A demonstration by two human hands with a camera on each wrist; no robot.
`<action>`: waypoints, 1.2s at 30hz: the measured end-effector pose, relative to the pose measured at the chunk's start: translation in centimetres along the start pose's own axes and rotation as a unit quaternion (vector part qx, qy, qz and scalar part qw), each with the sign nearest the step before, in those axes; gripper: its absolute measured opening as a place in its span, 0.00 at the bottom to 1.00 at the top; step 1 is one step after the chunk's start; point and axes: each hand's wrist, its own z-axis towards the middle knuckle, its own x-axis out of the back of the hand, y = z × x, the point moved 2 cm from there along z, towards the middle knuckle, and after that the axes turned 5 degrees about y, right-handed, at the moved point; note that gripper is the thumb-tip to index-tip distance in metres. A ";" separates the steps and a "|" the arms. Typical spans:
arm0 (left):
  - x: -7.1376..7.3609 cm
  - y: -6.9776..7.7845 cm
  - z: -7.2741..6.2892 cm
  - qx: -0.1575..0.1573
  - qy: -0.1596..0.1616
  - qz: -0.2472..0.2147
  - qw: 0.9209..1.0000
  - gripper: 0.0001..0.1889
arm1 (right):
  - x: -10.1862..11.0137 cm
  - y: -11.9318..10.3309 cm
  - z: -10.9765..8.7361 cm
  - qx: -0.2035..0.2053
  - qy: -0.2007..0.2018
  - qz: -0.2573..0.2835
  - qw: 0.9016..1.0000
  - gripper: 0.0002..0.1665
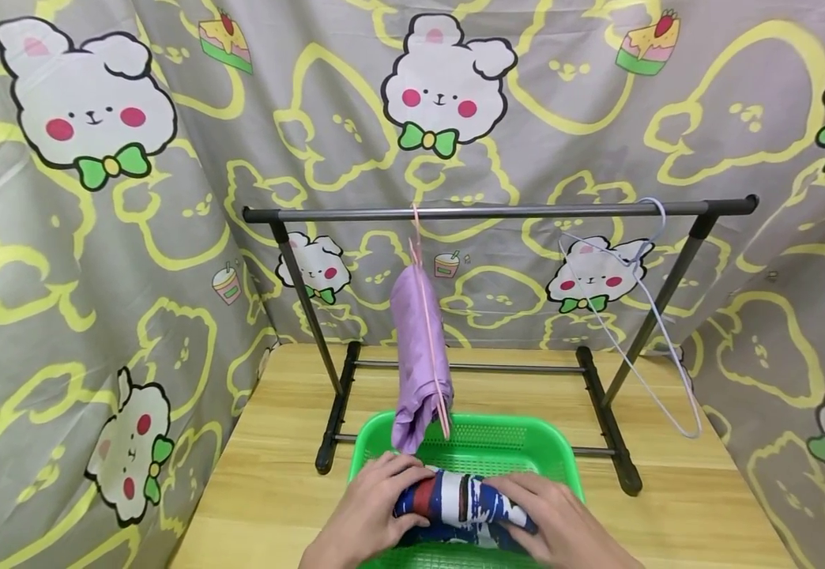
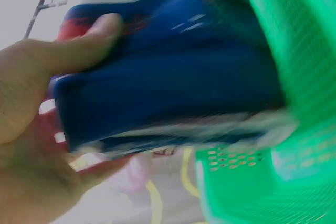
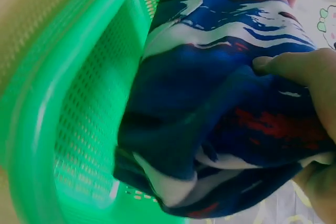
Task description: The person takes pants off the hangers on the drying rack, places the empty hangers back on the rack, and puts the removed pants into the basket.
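A folded piece of patterned clothing (image 1: 458, 499), blue with white and red patches, is held over the green basket (image 1: 555, 446). My left hand (image 1: 377, 506) grips its left end, thumb on the near side and fingers over the top. At the other end my right hand (image 1: 562, 518) holds it the same way. In the left wrist view the cloth (image 2: 173, 87) is blurred, the thumb lying flat on it. The right wrist view shows several layers of the cloth (image 3: 210, 103) at its loose edge. Its exact kind of garment cannot be told.
Behind the basket stands a dark metal rack (image 1: 526, 212) on a wooden table (image 1: 256, 474). A purple garment (image 1: 420, 340) hangs from it on a pink hanger (image 1: 428, 316), its lower end near the basket's rim. An unloaded pale hanger (image 1: 657, 316) hangs at the right. Patterned curtains (image 1: 341, 95) surround the table.
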 end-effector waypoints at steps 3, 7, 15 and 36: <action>-0.1 -0.2 0.8 -0.018 -0.074 0.021 0.997 0.38 | -0.1 0.4 0.4 0.044 0.027 -0.024 0.998 0.39; -0.7 -0.8 2.0 -0.017 -0.109 0.019 0.994 0.43 | -0.4 1.0 1.5 0.067 0.043 -0.061 0.995 0.39; -2.3 -2.1 3.9 -0.036 -0.067 0.082 0.994 0.44 | -1.6 2.9 3.9 0.067 0.028 -0.139 0.988 0.40; -5.4 -3.0 3.0 0.023 -0.280 0.032 0.959 0.44 | -5.6 3.6 2.5 -0.058 -0.190 -0.099 0.975 0.40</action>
